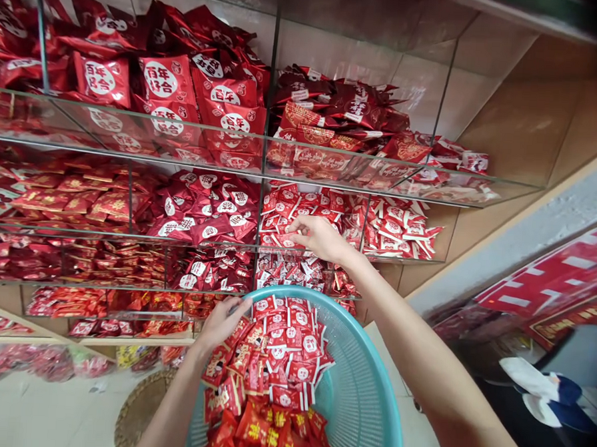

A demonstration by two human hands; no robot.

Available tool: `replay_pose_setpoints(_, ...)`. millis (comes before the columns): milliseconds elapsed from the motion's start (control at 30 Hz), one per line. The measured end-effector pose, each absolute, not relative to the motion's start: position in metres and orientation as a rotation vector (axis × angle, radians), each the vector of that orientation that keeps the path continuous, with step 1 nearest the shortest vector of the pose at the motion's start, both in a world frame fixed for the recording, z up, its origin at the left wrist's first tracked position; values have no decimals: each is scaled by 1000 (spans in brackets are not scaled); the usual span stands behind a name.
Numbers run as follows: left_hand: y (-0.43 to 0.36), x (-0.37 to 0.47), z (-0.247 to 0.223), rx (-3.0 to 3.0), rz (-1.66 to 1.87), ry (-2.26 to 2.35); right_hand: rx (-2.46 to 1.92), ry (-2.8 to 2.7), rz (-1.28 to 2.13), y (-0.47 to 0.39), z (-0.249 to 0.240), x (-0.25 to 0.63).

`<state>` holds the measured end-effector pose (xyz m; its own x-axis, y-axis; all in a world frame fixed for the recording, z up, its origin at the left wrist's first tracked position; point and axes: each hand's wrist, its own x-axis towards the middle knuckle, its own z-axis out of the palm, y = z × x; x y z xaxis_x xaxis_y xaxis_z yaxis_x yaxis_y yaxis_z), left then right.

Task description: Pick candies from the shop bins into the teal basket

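Observation:
A turquoise plastic basket (370, 381) is in front of me at the bottom, holding small red packets with white round labels (292, 343) and red packets with yellow lettering (268, 429). At its far left rim is my left hand (226, 323), with fingers bent over the edge. My right hand (318, 238) reaches to a glass-fronted shelf compartment of small red-and-white packets (304, 200). Its thumb and fingers are pinched together just above those packets. Whatever lies between the fingertips is too small to make out.
Glass shelf dividers and front panes (366, 160) separate the compartments. Larger red bags (160, 79) fill the upper shelf, and dark red packets (209, 205) lie left of my right hand. A woven basket (142, 402) stands on the tiled floor. Dark and white cloth items (544, 396) are at right.

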<state>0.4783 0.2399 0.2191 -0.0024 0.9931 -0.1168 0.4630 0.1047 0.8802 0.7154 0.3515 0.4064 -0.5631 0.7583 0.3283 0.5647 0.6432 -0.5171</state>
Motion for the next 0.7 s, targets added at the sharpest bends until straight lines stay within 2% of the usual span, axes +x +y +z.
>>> replay_pose_setpoints(167,240,478,219,1457,816,1607,-949,-2090,439,298,420,737)
replay_pose_setpoints(267,239,478,220,1446,821,1609,-955,-1858,597,265,405,746)
replay_pose_setpoints(467,238,480,224,1460,842,1578,-1133,-1829,1403,207,304,754)
replay_pose_setpoints(600,239,480,222,1467,842,1570,-1232,-1782,1559,183,239,756)
replay_pose_setpoints(700,239,480,221,1459,845,1569,-1255,-1763,1552,176,221,758)
